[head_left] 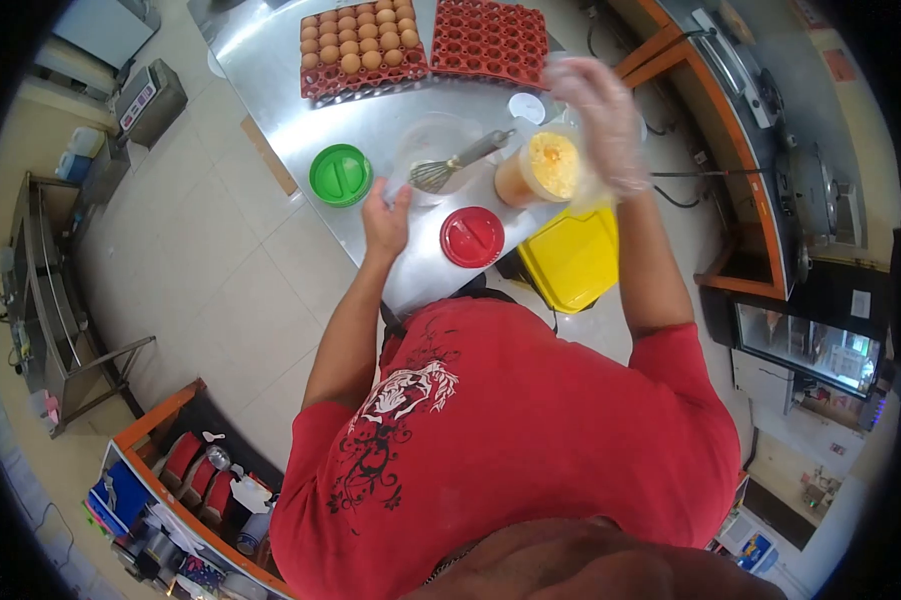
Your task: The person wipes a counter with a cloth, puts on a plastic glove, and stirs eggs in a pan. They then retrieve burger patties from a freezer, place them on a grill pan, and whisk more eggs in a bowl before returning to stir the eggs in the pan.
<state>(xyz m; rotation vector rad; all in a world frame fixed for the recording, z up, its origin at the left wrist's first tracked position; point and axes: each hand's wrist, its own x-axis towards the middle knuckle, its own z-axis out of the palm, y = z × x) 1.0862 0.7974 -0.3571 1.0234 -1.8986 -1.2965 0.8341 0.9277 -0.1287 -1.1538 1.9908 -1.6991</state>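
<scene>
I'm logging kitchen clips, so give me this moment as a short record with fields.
surface: steel table
left: left hand, bare, against the near wall of the clear container
in container: whisk
right: right hand, in a clear glove, blurred, raised over the tub of yellow mixture
lids: green lid and red lid, flat on the table
trays: egg tray of brown eggs; empty red tray
beside table: yellow bin
</scene>
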